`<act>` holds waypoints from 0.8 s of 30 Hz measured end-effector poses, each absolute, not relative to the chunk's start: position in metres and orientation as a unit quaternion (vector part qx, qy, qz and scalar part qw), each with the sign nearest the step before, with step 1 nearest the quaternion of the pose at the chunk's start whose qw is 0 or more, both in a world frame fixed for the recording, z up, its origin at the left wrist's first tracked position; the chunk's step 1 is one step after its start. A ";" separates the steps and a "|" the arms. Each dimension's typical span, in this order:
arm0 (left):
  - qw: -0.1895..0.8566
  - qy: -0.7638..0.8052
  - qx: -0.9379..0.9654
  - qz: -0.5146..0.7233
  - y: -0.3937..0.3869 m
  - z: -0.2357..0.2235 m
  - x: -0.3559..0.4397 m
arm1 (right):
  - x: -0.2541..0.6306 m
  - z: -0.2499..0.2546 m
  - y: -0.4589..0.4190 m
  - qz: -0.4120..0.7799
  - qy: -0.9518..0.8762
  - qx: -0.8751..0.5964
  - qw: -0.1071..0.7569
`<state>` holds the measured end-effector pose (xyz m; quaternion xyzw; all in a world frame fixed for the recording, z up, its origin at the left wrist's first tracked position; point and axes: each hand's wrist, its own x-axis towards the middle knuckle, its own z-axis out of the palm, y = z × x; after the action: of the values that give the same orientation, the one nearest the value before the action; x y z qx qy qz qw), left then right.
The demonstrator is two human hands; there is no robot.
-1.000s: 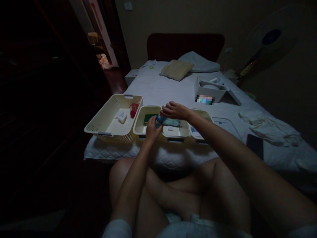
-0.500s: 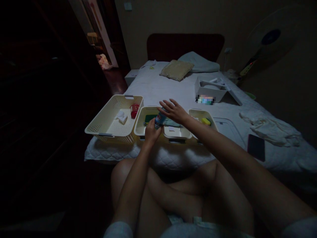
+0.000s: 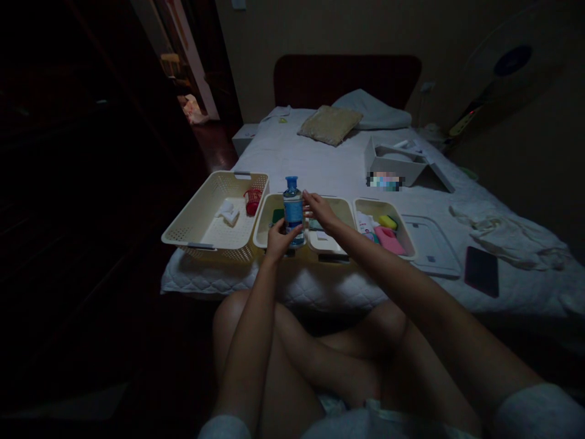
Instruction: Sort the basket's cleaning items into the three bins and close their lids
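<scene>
- Turned upright since the frame half a second ago, where it leaned with the right hand over its top, the blue-capped bottle [image 3: 293,213] now shows its cap and blue label.
- Left hand [image 3: 280,241] is clamped around the bottle's lower part, the thumb across its front.
- Right hand [image 3: 320,210] has dropped from the top to the bottle's three o'clock side, fingers slightly apart; whether the fingertips touch it, I cannot tell.
- That change, I judge, leaves the left hand bearing the bottle's weight and the cap uncovered.
- At its place mid-view, the bottle stands before the left cream bin [image 3: 261,230]; whether its base rests on anything is unclear. A dark green item [image 3: 277,215] shows in that bin at nine o'clock.
- Next at three o'clock is the middle cream bin [image 3: 345,210], with a small white card [image 3: 322,235].
- Further along three o'clock, the right cream bin [image 3: 406,225], now clear of the forearm, holds a yellow sponge [image 3: 388,222] and a pink container [image 3: 389,241].
- At nine o'clock sits a perforated basket [image 3: 187,228] with a red netted bundle [image 3: 252,201] and a crumpled white item [image 3: 227,211].
- Toward two o'clock lies an open white box [image 3: 397,167]; near one o'clock, a beige cushion [image 3: 329,125].
</scene>
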<state>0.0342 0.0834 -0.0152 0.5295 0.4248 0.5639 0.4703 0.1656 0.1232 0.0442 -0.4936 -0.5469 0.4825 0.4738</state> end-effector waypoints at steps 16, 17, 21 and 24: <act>0.609 0.376 0.477 0.510 0.072 -0.013 0.038 | 0.171 0.058 0.104 0.579 -0.507 -0.424 0.478; 0.612 0.375 0.478 0.507 0.072 -0.013 0.038 | 0.172 0.057 0.104 0.577 -0.507 -0.428 0.476; 0.609 0.376 0.493 0.494 0.071 -0.013 0.039 | 0.174 0.053 0.102 0.567 -0.513 -0.440 0.471; 0.588 0.387 0.512 0.492 0.071 -0.011 0.043 | 0.176 0.050 0.103 0.539 -0.520 -0.461 0.476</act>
<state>0.0428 0.0709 -0.0112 0.5116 0.3872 0.4920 0.5885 0.1761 0.1030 0.0498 -0.4612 -0.5202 0.5385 0.4761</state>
